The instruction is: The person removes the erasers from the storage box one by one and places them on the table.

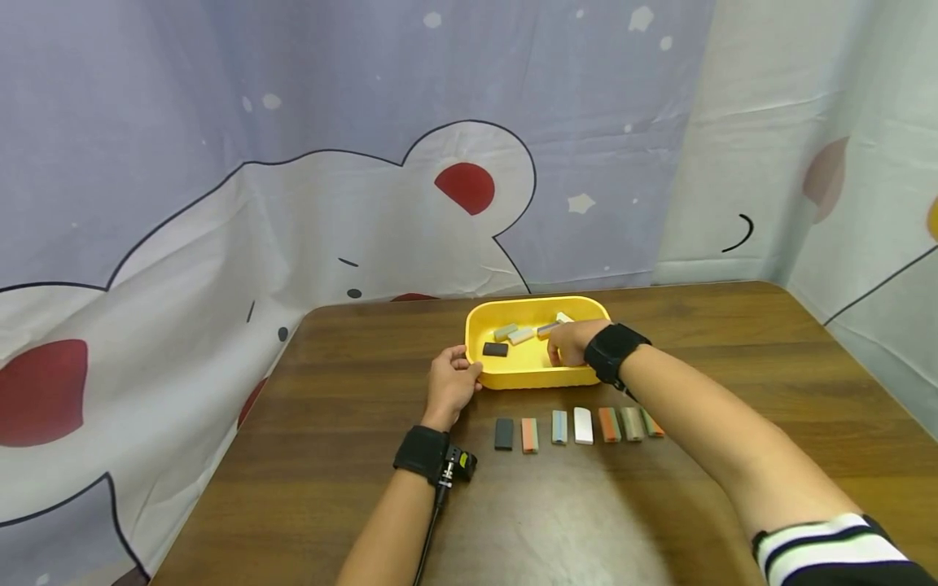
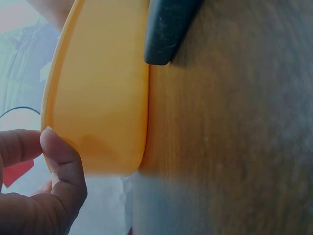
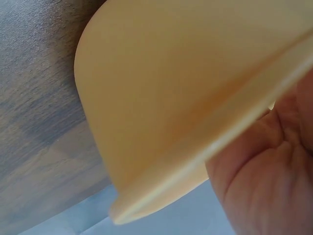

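Note:
A yellow plastic basket stands towards the back of the table. At its near left corner my left hand pinches the rim; the left wrist view shows thumb and finger meeting there. My right hand reaches over the near side into the basket with its fingers pointing down. The basket wall hides those fingertips in the right wrist view, and I cannot tell whether they hold anything. Inside lie a black eraser-like block, a greenish block, a whitish block and others near the right hand.
A row of small blocks runs along the table in front of the basket: a dark grey block, an orange-and-green block, a blue-striped block, a white block and several more. A printed curtain hangs behind the wooden table.

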Demonstrator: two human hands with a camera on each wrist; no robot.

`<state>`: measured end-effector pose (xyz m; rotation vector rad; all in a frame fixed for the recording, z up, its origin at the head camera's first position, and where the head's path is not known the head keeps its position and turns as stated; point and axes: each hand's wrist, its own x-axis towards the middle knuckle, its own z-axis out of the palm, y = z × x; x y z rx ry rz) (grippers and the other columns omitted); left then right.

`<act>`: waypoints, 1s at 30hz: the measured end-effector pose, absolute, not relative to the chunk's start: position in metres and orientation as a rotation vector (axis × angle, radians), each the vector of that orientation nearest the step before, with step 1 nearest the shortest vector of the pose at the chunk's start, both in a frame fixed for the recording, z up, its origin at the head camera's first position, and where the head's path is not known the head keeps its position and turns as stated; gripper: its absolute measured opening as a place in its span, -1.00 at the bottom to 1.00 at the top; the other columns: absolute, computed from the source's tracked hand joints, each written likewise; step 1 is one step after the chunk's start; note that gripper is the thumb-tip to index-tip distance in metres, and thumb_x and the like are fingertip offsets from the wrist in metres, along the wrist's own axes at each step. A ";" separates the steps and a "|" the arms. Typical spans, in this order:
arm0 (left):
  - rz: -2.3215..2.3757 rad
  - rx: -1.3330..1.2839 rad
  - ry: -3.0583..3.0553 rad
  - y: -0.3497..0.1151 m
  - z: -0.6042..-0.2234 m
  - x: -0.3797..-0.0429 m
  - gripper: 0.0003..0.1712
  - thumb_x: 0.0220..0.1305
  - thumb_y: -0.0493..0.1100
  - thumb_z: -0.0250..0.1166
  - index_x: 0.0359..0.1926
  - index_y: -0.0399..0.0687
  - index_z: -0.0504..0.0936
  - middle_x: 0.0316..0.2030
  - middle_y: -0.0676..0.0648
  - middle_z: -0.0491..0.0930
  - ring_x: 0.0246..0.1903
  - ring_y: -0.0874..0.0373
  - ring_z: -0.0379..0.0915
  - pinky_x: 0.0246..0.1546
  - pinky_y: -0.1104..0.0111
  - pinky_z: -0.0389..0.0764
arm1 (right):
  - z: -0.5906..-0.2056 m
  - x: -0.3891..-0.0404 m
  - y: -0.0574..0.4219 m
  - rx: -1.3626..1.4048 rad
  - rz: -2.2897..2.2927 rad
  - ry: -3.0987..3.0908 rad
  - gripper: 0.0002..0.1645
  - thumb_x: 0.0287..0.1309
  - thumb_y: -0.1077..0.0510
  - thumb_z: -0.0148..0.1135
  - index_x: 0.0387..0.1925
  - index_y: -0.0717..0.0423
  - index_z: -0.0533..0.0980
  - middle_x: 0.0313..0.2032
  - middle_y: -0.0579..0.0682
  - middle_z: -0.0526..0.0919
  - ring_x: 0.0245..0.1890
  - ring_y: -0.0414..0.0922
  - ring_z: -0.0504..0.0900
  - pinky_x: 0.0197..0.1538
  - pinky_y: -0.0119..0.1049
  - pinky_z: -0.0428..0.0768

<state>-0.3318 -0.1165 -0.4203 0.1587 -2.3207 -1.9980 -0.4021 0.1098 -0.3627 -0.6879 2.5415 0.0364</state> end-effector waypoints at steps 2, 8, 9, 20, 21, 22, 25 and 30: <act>-2.002 0.158 -2.317 -0.116 -0.420 -0.332 -0.48 0.26 -0.36 0.28 0.23 -0.33 0.43 -0.25 -0.20 0.54 -0.47 0.09 0.51 -0.37 0.18 0.70 | -0.364 -0.403 0.109 -0.682 0.040 2.537 -0.57 0.03 0.52 0.03 -0.33 -0.02 0.63 -0.34 -0.02 0.48 -0.42 -0.11 0.38 -0.55 -0.46 0.30; -2.004 0.165 -2.313 -0.115 -0.421 -0.331 -0.49 0.25 -0.36 0.28 0.22 -0.32 0.44 -0.27 -0.19 0.53 -0.49 0.10 0.50 -0.34 0.14 0.70 | -0.365 -0.403 0.110 -0.690 0.047 2.539 -0.64 0.04 0.50 0.04 -0.46 0.02 0.59 -0.46 -0.08 0.47 -0.47 -0.15 0.36 -0.53 -0.47 0.30; -2.003 0.165 -2.312 -0.115 -0.421 -0.332 -0.50 0.25 -0.35 0.28 0.22 -0.32 0.44 -0.28 -0.18 0.53 -0.49 0.11 0.50 -0.35 0.14 0.70 | -0.365 -0.402 0.110 -0.699 0.046 2.542 -0.67 0.06 0.49 0.04 -0.49 0.04 0.58 -0.48 -0.09 0.46 -0.48 -0.16 0.36 -0.53 -0.47 0.29; -2.004 0.160 -2.315 -0.115 -0.422 -0.332 -0.49 0.25 -0.35 0.29 0.22 -0.31 0.44 -0.29 -0.17 0.52 -0.50 0.08 0.50 -0.36 0.14 0.70 | -0.367 -0.408 0.116 -0.756 0.037 2.519 -0.55 -0.01 0.54 -0.02 -0.75 -0.01 0.42 -0.69 -0.16 0.27 -0.65 -0.23 0.13 -0.59 -0.47 0.06; -2.004 0.160 -2.314 -0.116 -0.422 -0.332 -0.49 0.25 -0.35 0.29 0.22 -0.31 0.44 -0.29 -0.17 0.52 -0.51 0.08 0.50 -0.36 0.14 0.70 | -0.367 -0.408 0.117 -0.771 0.040 2.532 -0.57 0.01 0.51 0.01 -0.74 -0.01 0.45 -0.68 -0.17 0.31 -0.64 -0.23 0.17 -0.59 -0.48 0.09; -2.004 0.161 -2.314 -0.116 -0.422 -0.332 -0.49 0.25 -0.35 0.29 0.22 -0.31 0.44 -0.29 -0.17 0.52 -0.51 0.08 0.50 -0.36 0.14 0.70 | -0.367 -0.408 0.117 -0.784 0.036 2.547 -0.58 0.03 0.49 0.04 -0.73 -0.02 0.48 -0.67 -0.18 0.36 -0.63 -0.24 0.21 -0.58 -0.49 0.13; -2.003 0.161 -2.313 -0.116 -0.421 -0.332 -0.49 0.25 -0.35 0.29 0.22 -0.31 0.44 -0.29 -0.17 0.51 -0.51 0.09 0.50 -0.36 0.14 0.70 | -0.366 -0.408 0.119 -0.806 0.006 2.579 -0.59 0.05 0.42 0.10 -0.79 -0.02 0.43 -0.72 -0.18 0.31 -0.67 -0.24 0.18 -0.60 -0.49 0.11; -2.006 0.161 -2.313 -0.117 -0.421 -0.332 -0.48 0.25 -0.35 0.28 0.23 -0.32 0.43 -0.29 -0.18 0.52 -0.51 0.10 0.49 -0.34 0.13 0.70 | -0.364 -0.408 0.122 -0.824 -0.088 2.623 -0.62 -0.03 0.41 0.15 -0.83 0.03 0.47 -0.80 -0.20 0.31 -0.73 -0.25 0.17 -0.63 -0.48 0.12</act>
